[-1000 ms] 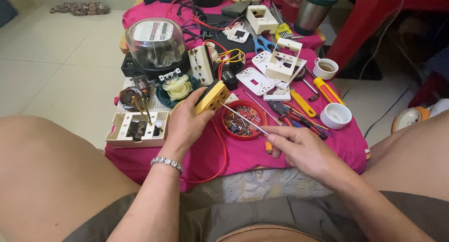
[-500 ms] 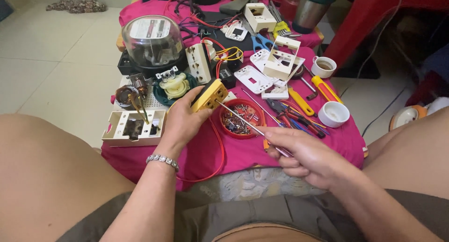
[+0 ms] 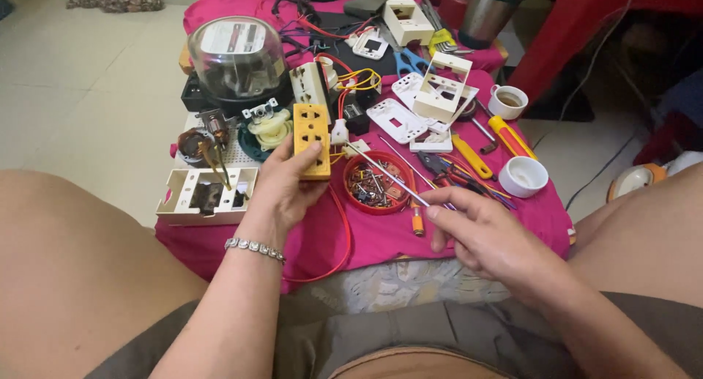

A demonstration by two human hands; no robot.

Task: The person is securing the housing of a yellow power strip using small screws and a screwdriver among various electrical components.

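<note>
My left hand (image 3: pixel 282 188) grips one yellow socket block (image 3: pixel 311 140), upright, its face with three outlets toward me. My right hand (image 3: pixel 483 236) pinches one thin screwdriver (image 3: pixel 388 176), whose shaft slants over the red dish (image 3: pixel 379 185) between my hands; it holds a heap of small screws and metal bits. Beyond my right hand stand two white cups (image 3: pixel 523 176), the farther one holding dark liquid, on the pink-covered worktop (image 3: pixel 381 236).
</note>
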